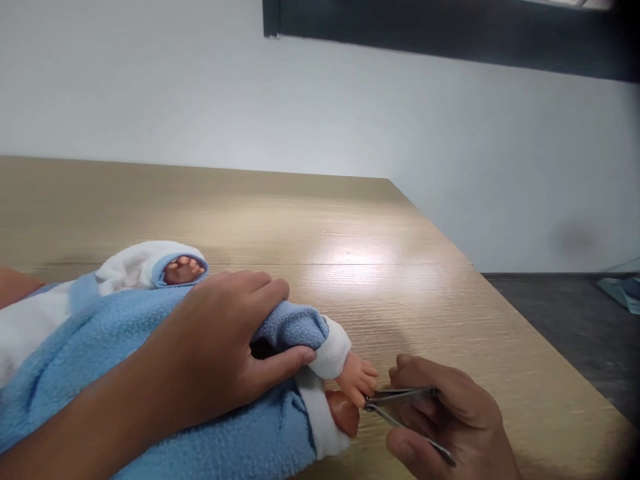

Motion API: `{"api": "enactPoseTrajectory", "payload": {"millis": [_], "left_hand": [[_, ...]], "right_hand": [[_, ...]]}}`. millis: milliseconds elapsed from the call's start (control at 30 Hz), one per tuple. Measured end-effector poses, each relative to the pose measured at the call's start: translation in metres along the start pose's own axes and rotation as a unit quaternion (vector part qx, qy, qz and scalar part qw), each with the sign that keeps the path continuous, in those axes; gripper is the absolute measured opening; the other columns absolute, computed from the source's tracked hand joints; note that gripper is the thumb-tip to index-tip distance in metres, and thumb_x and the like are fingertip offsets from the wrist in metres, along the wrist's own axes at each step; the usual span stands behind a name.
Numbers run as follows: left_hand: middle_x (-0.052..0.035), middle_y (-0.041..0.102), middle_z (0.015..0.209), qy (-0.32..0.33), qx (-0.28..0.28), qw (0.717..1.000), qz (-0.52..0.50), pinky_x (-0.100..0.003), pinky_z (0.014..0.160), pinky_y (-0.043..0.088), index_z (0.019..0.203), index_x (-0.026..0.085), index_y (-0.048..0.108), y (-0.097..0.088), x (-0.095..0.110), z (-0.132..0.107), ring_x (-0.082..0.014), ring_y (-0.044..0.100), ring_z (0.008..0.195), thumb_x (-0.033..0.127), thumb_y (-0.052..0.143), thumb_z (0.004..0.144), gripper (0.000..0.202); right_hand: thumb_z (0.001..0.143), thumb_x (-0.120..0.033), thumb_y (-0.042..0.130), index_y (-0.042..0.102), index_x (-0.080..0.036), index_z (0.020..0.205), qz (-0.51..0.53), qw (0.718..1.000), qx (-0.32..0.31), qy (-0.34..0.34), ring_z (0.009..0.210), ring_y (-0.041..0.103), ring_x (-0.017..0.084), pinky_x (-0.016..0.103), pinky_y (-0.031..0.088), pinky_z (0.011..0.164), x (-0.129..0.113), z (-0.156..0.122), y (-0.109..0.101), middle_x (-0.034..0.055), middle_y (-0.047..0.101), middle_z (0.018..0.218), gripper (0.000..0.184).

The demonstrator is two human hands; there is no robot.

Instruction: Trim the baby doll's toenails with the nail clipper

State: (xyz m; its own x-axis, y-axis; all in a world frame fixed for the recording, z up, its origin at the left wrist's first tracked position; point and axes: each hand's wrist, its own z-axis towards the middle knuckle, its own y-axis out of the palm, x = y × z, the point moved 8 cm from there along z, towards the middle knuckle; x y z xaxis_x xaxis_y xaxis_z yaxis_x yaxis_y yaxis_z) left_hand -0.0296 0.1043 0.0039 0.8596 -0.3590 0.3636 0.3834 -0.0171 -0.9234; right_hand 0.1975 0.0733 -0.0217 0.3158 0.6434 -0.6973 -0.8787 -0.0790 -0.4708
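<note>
A baby doll in a blue and white fleece suit (100, 347) lies on the wooden table (300, 227). My left hand (220, 347) grips the doll's blue-sleeved leg just above the white cuff. The doll's bare foot (357, 380) sticks out past the cuff. My right hand (450, 427) holds a metal nail clipper (400, 400) with its jaws at the foot's toes. A second small foot (184, 269) shows in a blue cuff farther back.
The table's right edge runs diagonally toward the near right, with dark floor (575, 320) beyond it. A white wall stands behind, with a dark frame (450, 33) at the top. Something teal (623, 290) lies on the floor at far right.
</note>
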Motion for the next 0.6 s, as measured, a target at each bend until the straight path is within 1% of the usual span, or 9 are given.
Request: {"api": "enactPoseTrajectory", "payload": {"millis": [100, 233, 333, 433, 500, 567, 600], "left_hand": [[-0.0031, 0.066, 0.087, 0.01, 0.016, 1.0, 0.006, -0.046, 0.074, 0.041, 0.093, 0.023, 0.065, -0.002, 0.002, 0.0, -0.0286, 0.061, 0.08, 0.063, 0.062, 0.099, 0.041], [-0.004, 0.066, 0.088, 0.012, 0.006, 1.0, 0.007, -0.046, 0.073, 0.041, 0.093, 0.023, 0.065, -0.001, 0.002, -0.001, -0.0283, 0.061, 0.079, 0.063, 0.063, 0.098, 0.04], [-0.0036, 0.066, 0.086, 0.011, 0.012, 1.0, 0.012, -0.046, 0.072, 0.042, 0.092, 0.023, 0.065, -0.002, 0.002, -0.002, -0.0279, 0.06, 0.077, 0.062, 0.063, 0.098, 0.039], [-0.0048, 0.067, 0.088, 0.006, 0.001, 1.0, 0.007, -0.049, 0.074, 0.044, 0.093, 0.023, 0.066, -0.001, 0.0, -0.001, -0.0298, 0.062, 0.08, 0.061, 0.063, 0.098, 0.039], [-0.0058, 0.068, 0.091, 0.012, 0.0, 1.0, 0.003, -0.05, 0.075, 0.046, 0.095, 0.022, 0.067, -0.001, 0.001, -0.002, -0.0312, 0.063, 0.083, 0.061, 0.065, 0.098, 0.039], [-0.0068, 0.068, 0.094, 0.042, 0.021, 0.999, 0.015, -0.05, 0.075, 0.048, 0.094, 0.021, 0.068, -0.006, 0.008, -0.004, -0.0317, 0.064, 0.086, 0.056, 0.069, 0.099, 0.035], [-0.0074, 0.069, 0.097, 0.064, 0.039, 0.997, 0.03, -0.05, 0.076, 0.048, 0.094, 0.021, 0.068, -0.01, 0.014, -0.006, -0.0321, 0.064, 0.088, 0.05, 0.07, 0.1, 0.03]], "right_hand": [[0.109, -0.07, 0.067, 0.044, -0.027, 0.081, -0.006, 1.0, -0.004, 0.009, 0.05, 0.027, 0.011, 0.026, 0.023, 0.047, 0.002, -0.002, 0.002, -0.0105, 0.027, 0.066, 0.056], [0.107, -0.071, 0.069, 0.043, -0.027, 0.078, -0.002, 1.0, 0.007, 0.012, 0.049, 0.029, 0.012, 0.028, 0.024, 0.046, 0.005, -0.007, 0.001, -0.0096, 0.029, 0.063, 0.059], [0.109, -0.067, 0.068, 0.045, -0.027, 0.075, -0.002, 1.0, 0.012, 0.013, 0.046, 0.034, 0.012, 0.03, 0.026, 0.044, 0.007, -0.01, 0.002, -0.0084, 0.034, 0.059, 0.057], [0.112, -0.064, 0.065, 0.047, -0.027, 0.076, -0.007, 1.0, 0.005, 0.023, 0.045, 0.042, 0.013, 0.029, 0.032, 0.044, 0.01, -0.011, 0.003, -0.0073, 0.04, 0.058, 0.055], [0.114, -0.062, 0.063, 0.046, -0.027, 0.077, -0.011, 1.0, 0.007, 0.017, 0.045, 0.04, 0.012, 0.027, 0.031, 0.043, 0.01, -0.011, 0.003, -0.0078, 0.039, 0.059, 0.053], [0.113, -0.064, 0.063, 0.046, -0.028, 0.079, -0.018, 1.0, 0.022, 0.002, 0.044, 0.033, 0.011, 0.027, 0.026, 0.041, 0.007, -0.01, 0.0, -0.0091, 0.034, 0.06, 0.052], [0.112, -0.064, 0.065, 0.046, -0.028, 0.08, -0.025, 0.999, 0.024, -0.002, 0.044, 0.032, 0.011, 0.026, 0.026, 0.041, 0.005, -0.01, -0.001, -0.0093, 0.033, 0.06, 0.052]]}}
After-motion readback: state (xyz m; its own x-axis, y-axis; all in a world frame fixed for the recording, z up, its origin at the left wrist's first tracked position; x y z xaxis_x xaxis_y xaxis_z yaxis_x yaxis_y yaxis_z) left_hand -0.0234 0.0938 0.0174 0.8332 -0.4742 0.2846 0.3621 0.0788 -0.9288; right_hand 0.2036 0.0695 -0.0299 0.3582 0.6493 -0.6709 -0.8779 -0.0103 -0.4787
